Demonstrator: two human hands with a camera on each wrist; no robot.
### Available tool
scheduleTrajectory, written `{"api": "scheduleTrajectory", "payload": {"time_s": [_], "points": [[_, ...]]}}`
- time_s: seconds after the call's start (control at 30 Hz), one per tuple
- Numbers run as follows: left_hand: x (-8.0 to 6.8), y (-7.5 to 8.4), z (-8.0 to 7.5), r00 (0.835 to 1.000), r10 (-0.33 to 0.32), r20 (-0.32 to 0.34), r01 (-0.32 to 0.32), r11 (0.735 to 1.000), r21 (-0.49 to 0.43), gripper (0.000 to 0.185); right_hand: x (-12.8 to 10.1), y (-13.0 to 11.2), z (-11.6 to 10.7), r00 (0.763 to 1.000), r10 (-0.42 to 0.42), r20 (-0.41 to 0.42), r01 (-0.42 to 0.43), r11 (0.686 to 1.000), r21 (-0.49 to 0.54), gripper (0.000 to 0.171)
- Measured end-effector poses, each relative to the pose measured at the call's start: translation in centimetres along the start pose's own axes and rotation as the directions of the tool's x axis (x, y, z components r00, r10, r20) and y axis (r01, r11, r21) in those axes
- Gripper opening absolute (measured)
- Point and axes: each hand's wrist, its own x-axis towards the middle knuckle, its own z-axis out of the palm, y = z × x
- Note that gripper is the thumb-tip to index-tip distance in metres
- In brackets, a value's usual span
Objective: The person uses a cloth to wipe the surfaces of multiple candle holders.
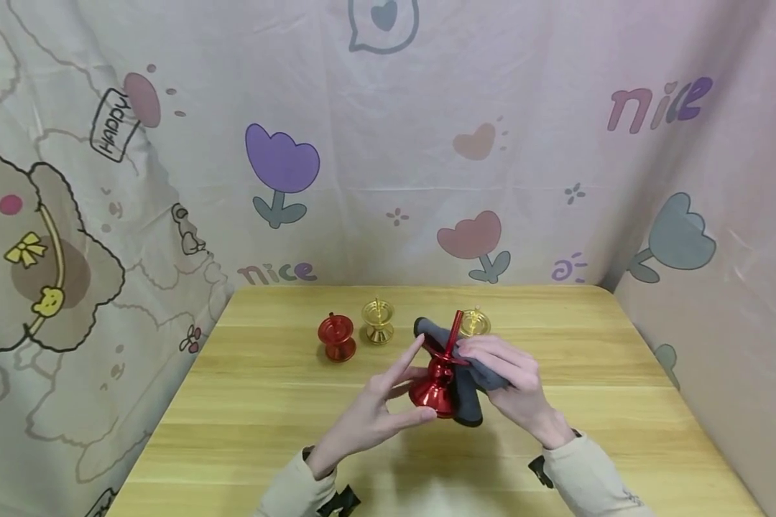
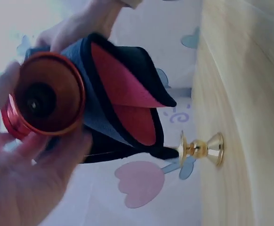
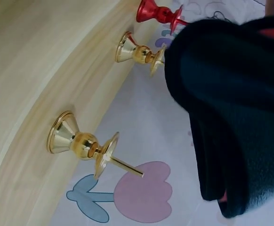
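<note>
Red candlestick (image 1: pixel 438 374), base (image 1: pixel 429 397) held by the left grip (image 1: pixel 376 411), touches grey cloth (image 1: pixel 468 402) pinched in the right grip (image 1: pixel 519 379).

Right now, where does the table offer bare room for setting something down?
The table is bare right of the right hand and right gold stand, and left of the left hand and standing red stand. It is crowded over mid-table: hands, cloth and held red stand, with the left gold stand behind.

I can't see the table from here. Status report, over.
Left hand holding red candlestick. Right hand gripping dark cloth against it. Another red candlestick, two gold candlesticks standing behind; nothing seems in the way.
</note>
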Motion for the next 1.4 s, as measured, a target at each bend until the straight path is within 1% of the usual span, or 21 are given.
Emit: {"api": "scheduleTrajectory", "payload": {"time_s": [0.07, 0.1, 0.17, 0.2, 0.3, 0.37, 0.43, 0.5, 0.57, 0.63, 0.67, 0.73, 0.83, 0.9, 0.97, 1.07, 1.1, 1.17, 1.27, 1.33, 1.4], "points": [[0.0, 0.0, 0.5, 0.998, 0.048, -0.038, -0.044, 0.994, 0.095, 0.098, 0.0, 0.0, 0.1, 1.000, -0.008, -0.007, 0.008, 0.999, -0.049, 0.017], [0.0, 0.0, 0.7, 0.996, 0.069, -0.058, -0.061, 0.990, 0.124, 0.099, -0.1, 0.1, 0.1, 1.000, -0.012, -0.004, 0.012, 0.998, -0.068, 0.017], [-0.1, -0.1, 0.9, 0.991, 0.094, -0.090, -0.081, 0.987, 0.142, 0.099, -0.1, 0.1, 0.2, 1.000, -0.019, 0.014, 0.020, 0.996, -0.092, 0.018], [-0.1, -0.1, 1.0, 0.990, 0.096, -0.101, -0.082, 0.987, 0.137, 0.099, -0.2, 0.2, 0.2, 0.999, -0.019, 0.026, 0.021, 0.995, -0.093, 0.018], [-0.3, -0.2, 0.7, 0.992, 0.058, -0.111, -0.049, 0.996, 0.079, 0.096, -0.4, 0.3, 0.1, 0.998, 0.005, 0.060, -0.001, 0.998, -0.064, 0.016], [-0.4, -0.3, 0.4, 0.995, 0.032, -0.091, -0.030, 0.999, 0.030, 0.095, -0.5, 0.3, 0.0, 0.996, 0.034, 0.079, -0.033, 0.999, -0.015, 0.015], [-0.6, -0.4, 0.0, 0.999, 0.005, -0.054, -0.007, 0.999, -0.038, 0.094, -0.7, 0.5, -0.2, 0.992, 0.073, 0.100, -0.079, 0.995, 0.056, 0.014], [-0.7, -0.5, -0.4, 1.000, -0.015, -0.006, 0.014, 0.992, -0.126, 0.093, -0.8, 0.6, -0.2, 0.988, 0.105, 0.116, -0.120, 0.984, 0.132, 0.014], [-0.8, -0.7, -0.8, 0.999, -0.027, 0.041, 0.035, 0.976, -0.214, 0.093, -0.9, 0.8, -0.3, 0.985, 0.123, 0.125, -0.146, 0.971, 0.192, 0.014], [-0.7, -0.9, -1.0, 0.996, -0.045, 0.077, 0.065, 0.958, -0.279, 0.092, -0.9, 1.0, -0.2, 0.985, 0.121, 0.121, -0.144, 0.967, 0.209, 0.014], [-0.7, -0.9, -1.1, 0.995, -0.056, 0.085, 0.078, 0.955, -0.287, 0.092, -1.0, 1.0, -0.1, 0.987, 0.115, 0.115, -0.137, 0.970, 0.203, 0.014], [-0.7, -0.9, -1.0, 0.993, -0.095, 0.073, 0.110, 0.960, -0.257, 0.093, -1.1, 1.1, 0.1, 0.990, 0.104, 0.093, -0.119, 0.978, 0.169, 0.014], [-0.8, -0.5, -0.5, 0.989, -0.147, 0.000, 0.146, 0.981, -0.130, 0.093, -1.3, 1.0, 0.4, 0.995, 0.093, 0.046, -0.097, 0.993, 0.071, 0.014], [-0.8, -0.3, 0.0, 0.989, -0.133, -0.069, 0.131, 0.991, -0.035, 0.096, -1.3, 0.9, 0.6, 0.995, 0.097, 0.025, -0.097, 0.995, -0.001, 0.016], [-0.8, -0.1, 0.5, 0.988, -0.085, -0.126, 0.090, 0.995, 0.034, 0.098, -1.3, 0.7, 0.6, 0.994, 0.107, 0.019, -0.106, 0.993, -0.059, 0.018], [-0.7, 0.0, 0.9, 0.987, -0.013, -0.163, 0.027, 0.996, 0.080, 0.098, -1.2, 0.6, 0.7, 0.993, 0.113, 0.032, -0.110, 0.991, -0.082, 0.017], [-0.6, 0.0, 0.8, 0.987, 0.000, -0.160, 0.013, 0.997, 0.081, 0.097, -1.2, 0.6, 0.7, 0.994, 0.107, 0.037, -0.104, 0.992, -0.075, 0.017], [-0.7, -0.1, 0.5, 0.992, 0.000, -0.129, 0.007, 0.999, 0.051, 0.095, -1.1, 0.5, 0.6, 0.994, 0.095, 0.052, -0.093, 0.995, -0.048, 0.015], [-0.8, -0.1, -0.2, 0.999, -0.031, -0.043, 0.027, 0.997, -0.072, 0.094, -0.9, 0.5, 0.3, 0.993, 0.088, 0.080, -0.093, 0.994, 0.051, 0.013], [-0.9, -0.2, -0.6, 0.999, -0.037, 0.019, 0.040, 0.985, -0.167, 0.094, -0.7, 0.5, 0.1, 0.991, 0.095, 0.099, -0.107, 0.987, 0.117, 0.013], [-0.9, -0.3, -0.9, 0.997, -0.037, 0.068, 0.052, 0.971, -0.235, 0.095, -0.6, 0.6, -0.1, 0.989, 0.098, 0.108, -0.115, 0.980, 0.164, 0.013]]}}
